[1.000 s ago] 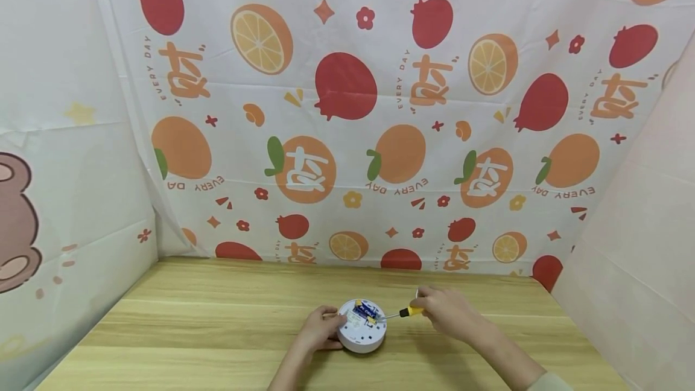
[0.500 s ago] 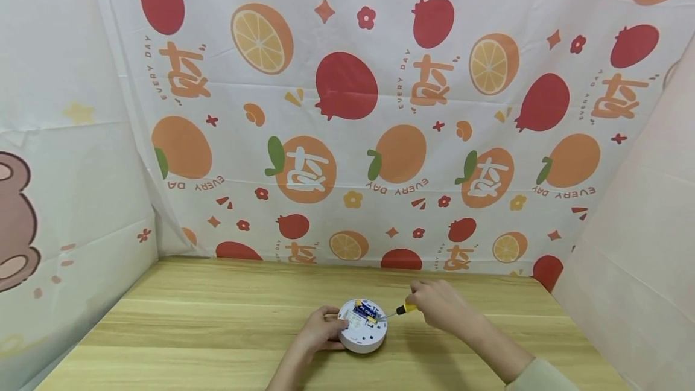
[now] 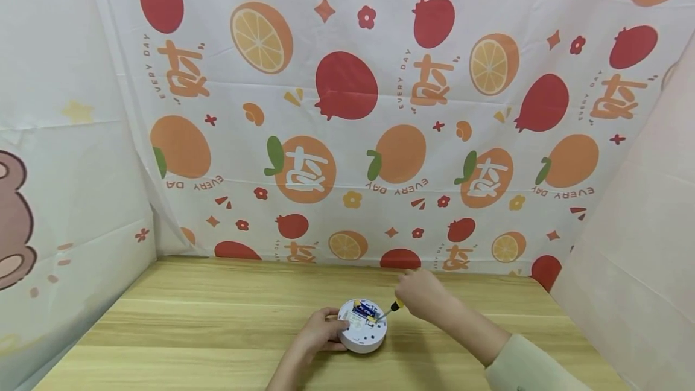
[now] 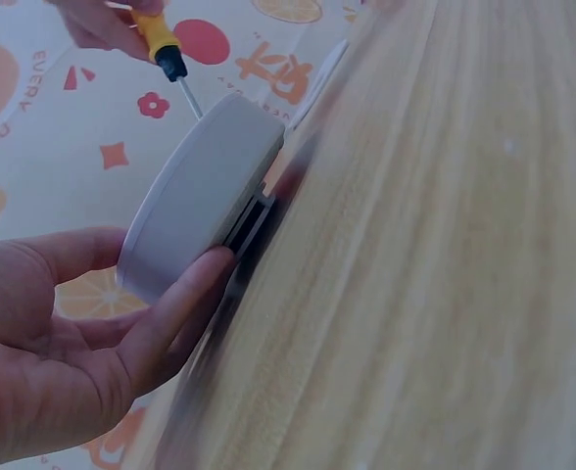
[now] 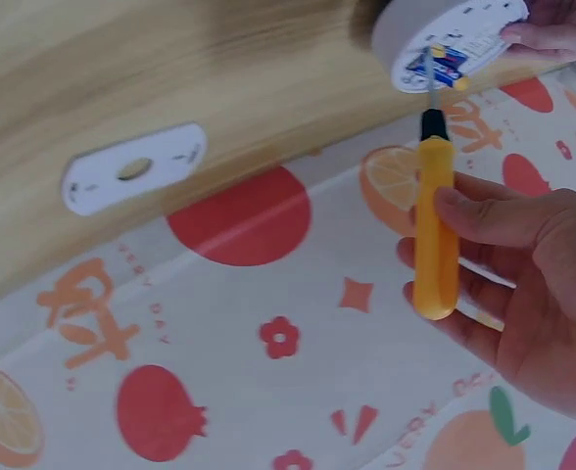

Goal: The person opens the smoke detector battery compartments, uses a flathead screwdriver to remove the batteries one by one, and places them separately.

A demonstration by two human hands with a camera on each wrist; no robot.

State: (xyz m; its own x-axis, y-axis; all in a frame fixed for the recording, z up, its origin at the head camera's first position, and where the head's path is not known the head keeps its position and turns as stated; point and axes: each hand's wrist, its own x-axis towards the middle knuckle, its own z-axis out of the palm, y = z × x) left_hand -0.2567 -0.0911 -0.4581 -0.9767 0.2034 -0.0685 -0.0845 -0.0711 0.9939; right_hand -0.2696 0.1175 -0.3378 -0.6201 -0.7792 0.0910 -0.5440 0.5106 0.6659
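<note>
Gripping the round white device [image 3: 362, 340] at the wood-grain table [image 3: 228, 318], left hand [image 3: 320, 332] likely steadies it against the yellow-handled screwdriver [image 3: 396, 306] clasped in right hand [image 3: 425, 295], head view. Left wrist: device's open face turned away, table contact unclear. Right wrist: screwdriver ends near blue battery [image 5: 449, 70], exact tip contact hard to tell

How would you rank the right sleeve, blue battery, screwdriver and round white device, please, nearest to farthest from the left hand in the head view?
1. Round white device, gripped by the left hand.
2. Blue battery, on its top.
3. Screwdriver, at its right side.
4. Right sleeve, lower right.
</note>
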